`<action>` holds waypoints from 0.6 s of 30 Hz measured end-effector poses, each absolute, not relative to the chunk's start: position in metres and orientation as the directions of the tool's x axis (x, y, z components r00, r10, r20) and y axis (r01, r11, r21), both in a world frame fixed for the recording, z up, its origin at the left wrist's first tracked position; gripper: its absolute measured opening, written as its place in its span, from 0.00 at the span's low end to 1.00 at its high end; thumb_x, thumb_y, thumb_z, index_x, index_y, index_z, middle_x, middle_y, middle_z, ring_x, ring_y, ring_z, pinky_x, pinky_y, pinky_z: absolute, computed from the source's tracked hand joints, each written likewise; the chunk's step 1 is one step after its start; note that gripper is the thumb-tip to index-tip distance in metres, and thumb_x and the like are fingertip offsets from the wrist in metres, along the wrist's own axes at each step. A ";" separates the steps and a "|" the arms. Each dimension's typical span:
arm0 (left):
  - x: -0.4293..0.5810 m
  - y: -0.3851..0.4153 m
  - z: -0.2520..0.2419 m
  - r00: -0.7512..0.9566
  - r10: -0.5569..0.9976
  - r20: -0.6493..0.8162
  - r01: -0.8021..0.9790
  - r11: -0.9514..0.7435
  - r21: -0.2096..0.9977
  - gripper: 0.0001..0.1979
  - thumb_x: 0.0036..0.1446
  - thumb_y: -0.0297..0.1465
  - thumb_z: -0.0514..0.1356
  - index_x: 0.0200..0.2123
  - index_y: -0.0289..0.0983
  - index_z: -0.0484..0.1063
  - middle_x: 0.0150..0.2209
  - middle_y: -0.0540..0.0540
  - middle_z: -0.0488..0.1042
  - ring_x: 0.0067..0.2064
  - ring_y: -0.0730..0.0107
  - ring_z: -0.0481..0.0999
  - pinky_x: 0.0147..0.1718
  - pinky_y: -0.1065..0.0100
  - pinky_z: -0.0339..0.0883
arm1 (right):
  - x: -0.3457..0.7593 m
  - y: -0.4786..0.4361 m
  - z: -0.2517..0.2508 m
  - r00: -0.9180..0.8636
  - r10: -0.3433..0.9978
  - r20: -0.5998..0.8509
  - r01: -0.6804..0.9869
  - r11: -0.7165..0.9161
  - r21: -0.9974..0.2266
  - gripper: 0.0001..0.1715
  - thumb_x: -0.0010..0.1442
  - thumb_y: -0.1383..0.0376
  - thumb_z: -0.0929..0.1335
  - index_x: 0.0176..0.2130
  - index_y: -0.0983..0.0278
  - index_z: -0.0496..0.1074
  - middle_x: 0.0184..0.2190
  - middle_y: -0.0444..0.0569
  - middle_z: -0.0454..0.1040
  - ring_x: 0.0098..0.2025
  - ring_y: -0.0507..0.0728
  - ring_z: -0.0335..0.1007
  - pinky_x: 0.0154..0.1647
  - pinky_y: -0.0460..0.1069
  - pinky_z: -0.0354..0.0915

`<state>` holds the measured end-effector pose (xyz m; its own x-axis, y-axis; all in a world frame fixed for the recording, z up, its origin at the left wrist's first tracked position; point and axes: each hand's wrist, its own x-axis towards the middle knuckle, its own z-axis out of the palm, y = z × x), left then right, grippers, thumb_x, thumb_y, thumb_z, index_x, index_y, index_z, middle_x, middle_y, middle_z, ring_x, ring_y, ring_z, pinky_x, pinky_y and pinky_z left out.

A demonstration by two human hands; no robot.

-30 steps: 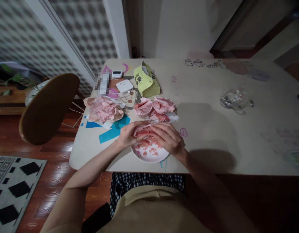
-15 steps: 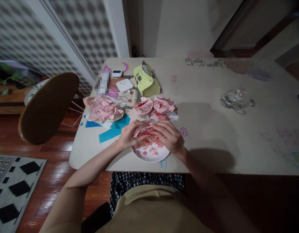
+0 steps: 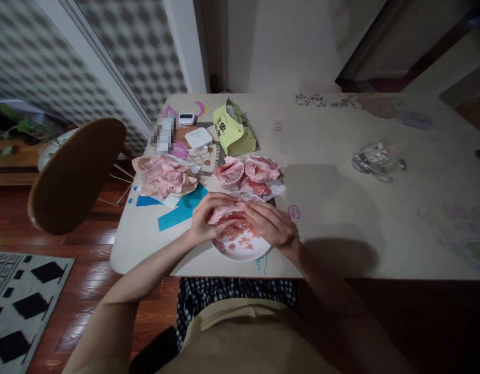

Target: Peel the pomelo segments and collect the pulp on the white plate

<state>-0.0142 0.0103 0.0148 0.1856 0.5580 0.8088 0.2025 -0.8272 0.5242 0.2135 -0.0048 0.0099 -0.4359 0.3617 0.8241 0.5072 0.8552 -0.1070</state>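
Note:
Between my two hands, over a white plate (image 3: 240,253), is a piece of pink pomelo (image 3: 229,212). My left hand (image 3: 208,218) grips its left side, thumb reaching along the near edge. On the right, my right hand (image 3: 273,223) has its bent fingers on the fruit; the fingertips are partly hidden. Loose bits of pink pulp (image 3: 245,241) lie on the plate below. Just behind the plate rest larger pomelo chunks (image 3: 263,168) with the pith on. A heap of pale pink peel (image 3: 165,176) sits to the left.
Behind the fruit stands a crumpled yellow-green bag (image 3: 234,130). White devices (image 3: 199,137) lie at the table's back left, near blue strips (image 3: 183,208). A glass pitcher (image 3: 375,161) is far right on the table (image 3: 325,145). A wooden chair (image 3: 78,176) stands left.
My hands have shifted slightly on the pomelo piece, and the right fingers have moved down a little, uncovering more of the plate's far rim. The view has drifted slightly.

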 end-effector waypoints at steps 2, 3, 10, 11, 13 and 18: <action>-0.011 0.007 0.009 0.129 0.610 0.782 0.151 -0.791 0.592 0.28 0.51 0.35 0.77 0.52 0.40 0.72 0.48 0.41 0.82 0.51 0.59 0.84 0.50 0.58 0.81 | 0.213 -0.007 0.008 -0.415 0.368 0.832 0.515 0.849 -0.119 0.39 0.64 0.72 0.74 0.70 0.61 0.64 0.53 0.51 0.83 0.55 0.57 0.81 0.57 0.51 0.79; -0.009 0.006 0.006 0.107 0.639 0.762 0.118 -0.769 0.628 0.28 0.52 0.36 0.77 0.53 0.40 0.71 0.50 0.40 0.81 0.53 0.57 0.83 0.52 0.56 0.81 | 0.212 -0.008 0.007 -0.410 0.378 0.830 0.522 0.843 -0.126 0.40 0.64 0.72 0.74 0.70 0.61 0.64 0.53 0.51 0.82 0.55 0.57 0.81 0.57 0.50 0.79; -0.008 -0.001 -0.015 0.063 0.815 0.577 0.025 -0.579 0.815 0.27 0.65 0.38 0.67 0.64 0.41 0.66 0.61 0.33 0.76 0.63 0.51 0.78 0.60 0.51 0.77 | 0.193 -0.011 0.016 -0.277 0.429 0.860 0.592 0.781 -0.199 0.33 0.65 0.72 0.74 0.66 0.60 0.69 0.44 0.49 0.85 0.43 0.55 0.84 0.50 0.48 0.80; -0.009 -0.001 -0.016 0.078 0.814 0.576 0.029 -0.579 0.815 0.25 0.66 0.36 0.66 0.64 0.41 0.67 0.61 0.34 0.76 0.63 0.51 0.78 0.61 0.51 0.76 | 0.190 -0.011 0.018 -0.271 0.428 0.862 0.597 0.777 -0.198 0.32 0.65 0.72 0.74 0.65 0.61 0.71 0.44 0.49 0.85 0.44 0.55 0.84 0.50 0.48 0.80; -0.010 -0.002 -0.015 0.096 0.794 0.601 0.047 -0.606 0.794 0.22 0.68 0.32 0.64 0.63 0.41 0.69 0.61 0.36 0.77 0.65 0.53 0.76 0.63 0.52 0.74 | 0.189 -0.011 0.021 -0.292 0.415 0.862 0.595 0.784 -0.176 0.28 0.64 0.72 0.74 0.63 0.64 0.73 0.44 0.51 0.85 0.45 0.56 0.84 0.52 0.48 0.80; -0.011 -0.001 -0.006 0.167 0.715 0.679 0.073 -0.696 0.714 0.19 0.67 0.26 0.62 0.60 0.43 0.72 0.58 0.38 0.79 0.64 0.55 0.78 0.61 0.52 0.76 | 0.192 -0.010 0.021 -0.325 0.368 0.871 0.577 0.807 -0.126 0.24 0.63 0.75 0.74 0.58 0.68 0.76 0.44 0.54 0.85 0.47 0.57 0.84 0.53 0.49 0.80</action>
<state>-0.0106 -0.0007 -0.0056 0.1671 0.7147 0.6792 0.0726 -0.6959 0.7144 0.1916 -0.0096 0.0207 -0.3246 0.3680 0.8713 0.5767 0.8072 -0.1260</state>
